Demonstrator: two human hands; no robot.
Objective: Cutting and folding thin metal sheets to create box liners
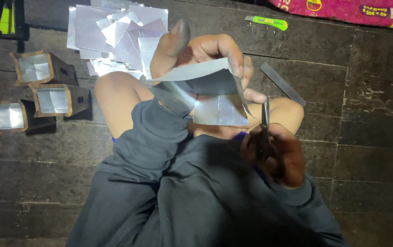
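Dark stone-tiled floor (370, 137) fills the view, and the person sits on it in a grey long-sleeved top (169, 192), knees bare. Behind the knees lies a heap of cut silvery sheets (109, 36); to the left stand three small brown boxes lined with foil (45, 91). The left hand (205, 57) pinches a shiny silver foil sheet (214, 98), thumb up, fingers curled over its top edge, above the lap. The right hand (281, 158) grips dark scissors (265, 126), blades upright at the sheet's right edge. Farther back: a flat metal ruler (282, 83), a green utility knife (267, 22).
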